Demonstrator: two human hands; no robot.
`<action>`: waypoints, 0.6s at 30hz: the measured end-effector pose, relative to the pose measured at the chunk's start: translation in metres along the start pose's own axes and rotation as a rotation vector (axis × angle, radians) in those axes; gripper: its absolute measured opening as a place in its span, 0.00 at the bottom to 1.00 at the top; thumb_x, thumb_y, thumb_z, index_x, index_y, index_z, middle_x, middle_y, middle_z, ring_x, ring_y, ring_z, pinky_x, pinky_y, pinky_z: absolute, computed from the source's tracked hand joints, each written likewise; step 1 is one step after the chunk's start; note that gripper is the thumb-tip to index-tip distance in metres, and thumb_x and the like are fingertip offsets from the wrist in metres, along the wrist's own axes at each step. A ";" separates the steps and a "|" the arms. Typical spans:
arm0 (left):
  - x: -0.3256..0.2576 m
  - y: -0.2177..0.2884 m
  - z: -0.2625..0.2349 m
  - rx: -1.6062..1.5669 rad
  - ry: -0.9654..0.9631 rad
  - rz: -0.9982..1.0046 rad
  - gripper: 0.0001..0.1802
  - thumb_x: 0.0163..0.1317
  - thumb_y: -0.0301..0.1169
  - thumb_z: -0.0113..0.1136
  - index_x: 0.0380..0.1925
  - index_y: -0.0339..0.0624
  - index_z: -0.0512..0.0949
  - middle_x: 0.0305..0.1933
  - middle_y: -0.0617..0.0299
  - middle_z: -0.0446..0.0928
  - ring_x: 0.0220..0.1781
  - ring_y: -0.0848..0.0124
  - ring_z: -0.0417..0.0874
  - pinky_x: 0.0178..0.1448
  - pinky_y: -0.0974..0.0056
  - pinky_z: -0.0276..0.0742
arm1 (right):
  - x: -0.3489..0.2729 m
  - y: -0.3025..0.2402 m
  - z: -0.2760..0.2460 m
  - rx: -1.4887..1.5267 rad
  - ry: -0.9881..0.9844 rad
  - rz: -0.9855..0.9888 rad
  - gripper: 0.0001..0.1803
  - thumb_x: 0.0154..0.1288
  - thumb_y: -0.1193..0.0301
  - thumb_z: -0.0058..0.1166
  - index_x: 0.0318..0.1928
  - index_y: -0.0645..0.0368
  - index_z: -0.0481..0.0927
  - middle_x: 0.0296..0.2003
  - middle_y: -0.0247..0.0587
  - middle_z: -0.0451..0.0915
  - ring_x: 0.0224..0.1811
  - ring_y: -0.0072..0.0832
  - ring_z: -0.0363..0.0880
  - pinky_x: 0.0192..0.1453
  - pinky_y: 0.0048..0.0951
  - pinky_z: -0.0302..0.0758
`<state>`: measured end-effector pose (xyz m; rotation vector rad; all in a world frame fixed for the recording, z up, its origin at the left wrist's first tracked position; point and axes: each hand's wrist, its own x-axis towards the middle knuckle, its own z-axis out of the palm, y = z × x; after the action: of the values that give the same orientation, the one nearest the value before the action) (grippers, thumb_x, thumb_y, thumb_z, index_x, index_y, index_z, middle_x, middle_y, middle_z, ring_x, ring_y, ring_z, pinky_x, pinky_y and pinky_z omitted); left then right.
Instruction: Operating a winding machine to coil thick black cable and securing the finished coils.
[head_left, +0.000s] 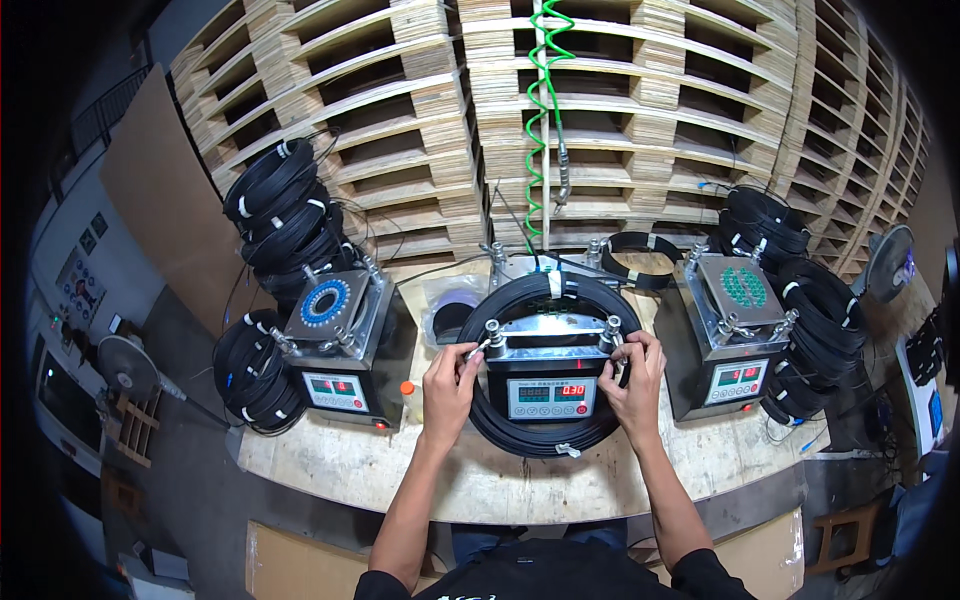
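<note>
In front of me stands a box-shaped bench machine with a lit red digital display and a metal top plate. A large coil of black cable loops around it, tied with a white strap at the front. My left hand is closed in a pinch beside the left front post, on a small pale piece I cannot make out. At the right front post, my right hand is also closed, its fingertips against a small part partly hidden by them.
Similar machines stand left with a blue ring and right with green pieces on top. Black cable coils pile at the left, more coils at the right. A green spiral hose hangs before wooden pallets. An orange-capped bottle stands nearby.
</note>
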<state>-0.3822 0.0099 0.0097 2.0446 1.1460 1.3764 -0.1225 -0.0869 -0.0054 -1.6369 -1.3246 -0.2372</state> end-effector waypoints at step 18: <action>0.002 -0.002 0.002 -0.074 -0.023 -0.040 0.10 0.70 0.30 0.62 0.41 0.32 0.79 0.26 0.58 0.75 0.25 0.72 0.71 0.31 0.65 0.68 | 0.012 0.011 -0.011 0.390 0.043 0.160 0.06 0.72 0.76 0.53 0.46 0.65 0.78 0.36 0.47 0.79 0.36 0.33 0.77 0.43 0.31 0.74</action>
<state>-0.3808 0.0135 0.0085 1.9703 1.1037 1.3523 -0.1039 -0.0870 0.0019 -1.3865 -1.1182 0.0794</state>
